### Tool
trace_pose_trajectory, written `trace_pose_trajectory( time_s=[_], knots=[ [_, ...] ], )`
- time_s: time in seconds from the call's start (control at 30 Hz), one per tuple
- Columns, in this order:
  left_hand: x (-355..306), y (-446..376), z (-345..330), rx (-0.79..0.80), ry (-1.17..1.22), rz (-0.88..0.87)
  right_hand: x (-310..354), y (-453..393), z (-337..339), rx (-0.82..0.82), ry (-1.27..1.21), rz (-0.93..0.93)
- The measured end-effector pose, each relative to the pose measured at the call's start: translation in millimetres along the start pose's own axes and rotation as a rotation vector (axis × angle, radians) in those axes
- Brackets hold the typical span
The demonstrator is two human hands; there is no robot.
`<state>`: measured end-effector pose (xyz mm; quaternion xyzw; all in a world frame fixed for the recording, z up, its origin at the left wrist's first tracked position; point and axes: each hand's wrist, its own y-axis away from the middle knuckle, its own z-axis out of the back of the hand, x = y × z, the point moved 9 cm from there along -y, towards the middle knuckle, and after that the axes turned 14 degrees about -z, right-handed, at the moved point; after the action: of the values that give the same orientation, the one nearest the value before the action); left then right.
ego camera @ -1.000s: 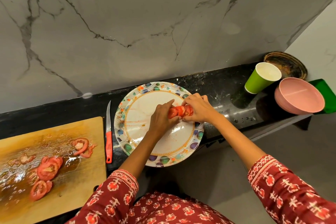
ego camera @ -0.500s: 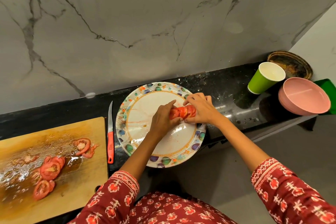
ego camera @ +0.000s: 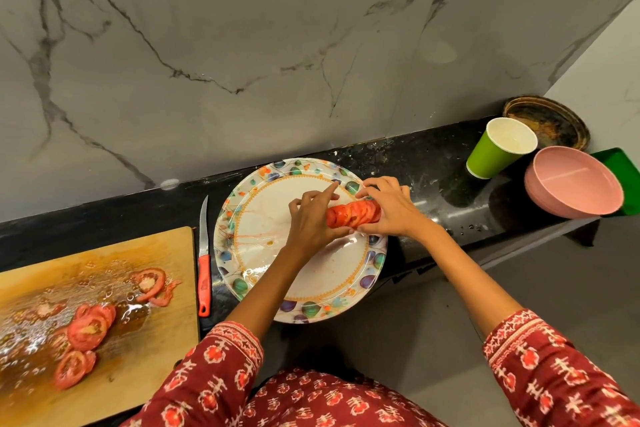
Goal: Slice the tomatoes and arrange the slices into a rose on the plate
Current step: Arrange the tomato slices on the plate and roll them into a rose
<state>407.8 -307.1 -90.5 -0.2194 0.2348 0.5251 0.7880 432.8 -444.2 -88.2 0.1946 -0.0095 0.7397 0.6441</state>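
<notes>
A row of overlapping red tomato slices [ego camera: 354,214] lies on the right part of the round patterned plate [ego camera: 263,236]. My left hand [ego camera: 311,222] grips the row's left end, its forefinger stretched out above the slices. My right hand [ego camera: 389,206] curls round the right end, with fingers over the top and thumb below. More tomato slices [ego camera: 86,331] lie on the wet wooden cutting board [ego camera: 145,340] at the lower left, and one ring-shaped slice [ego camera: 149,282] lies apart near the board's right side.
A knife with a red handle [ego camera: 203,282] lies on the black counter [ego camera: 426,166] between board and plate. At the right stand a green paper cup [ego camera: 498,149], stacked pink bowls [ego camera: 575,184], a dark metal dish [ego camera: 550,120] and something green [ego camera: 623,177]. The plate overhangs the counter's front edge.
The row of slices between my hands has grown longer to the right and spread out. My left forefinger has lifted and stretched out. The view has shifted slightly.
</notes>
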Motion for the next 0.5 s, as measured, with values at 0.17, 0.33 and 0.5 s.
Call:
trace_pose_trajectory(
  time_s=[0.17,0.33,0.5],
  knots=[
    [-9.7,-10.9,-13.8,0.119,-0.049,-0.023,-11.3,2.1,-1.0,0.032,0.005,-0.018],
    [-1.7,-11.5,-24.2,0.143,-0.060,-0.005,-15.3,3.3,1.0,0.018,-0.042,-0.020],
    [-2.3,-15.3,-29.0,0.181,-0.055,0.006,-18.1,4.4,0.5,0.028,-0.088,-0.016]
  ],
)
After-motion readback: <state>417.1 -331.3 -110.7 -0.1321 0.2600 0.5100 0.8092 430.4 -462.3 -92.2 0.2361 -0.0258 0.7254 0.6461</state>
